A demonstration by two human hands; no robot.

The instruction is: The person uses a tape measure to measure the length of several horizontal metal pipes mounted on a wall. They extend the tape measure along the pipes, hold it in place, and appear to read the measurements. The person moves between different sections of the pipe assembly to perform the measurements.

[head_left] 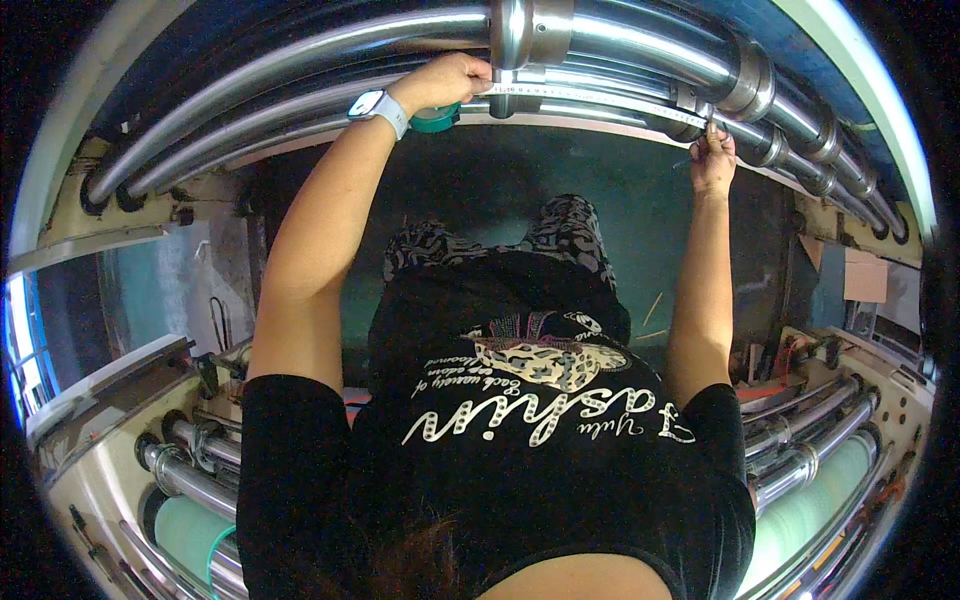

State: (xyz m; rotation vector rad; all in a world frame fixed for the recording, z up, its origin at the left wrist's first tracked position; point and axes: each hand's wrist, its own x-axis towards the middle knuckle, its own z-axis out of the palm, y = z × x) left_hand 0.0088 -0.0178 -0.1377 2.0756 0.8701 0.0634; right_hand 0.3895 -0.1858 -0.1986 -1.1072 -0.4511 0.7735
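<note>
A white measuring tape (605, 98) with dark markings is stretched along a shiny metal roller. My left hand (440, 84) is closed on its left part, beside a metal collar (511, 40). Below that palm sits a teal round thing (434, 119), partly hidden; I cannot tell whether it is a tape roll or the measure's case. At the tape's right end, my right hand (713, 162) pinches it with thumb and fingers, close to another collar on the roller. A watch (378, 106) with a light strap is on my left wrist.
Several long metal rollers (640, 48) with collars (752, 80) run across in front of me between machine side frames. Behind me on both sides are more rollers (800, 470) and pale green cylinders (820, 497). A dark green floor (480, 170) lies below.
</note>
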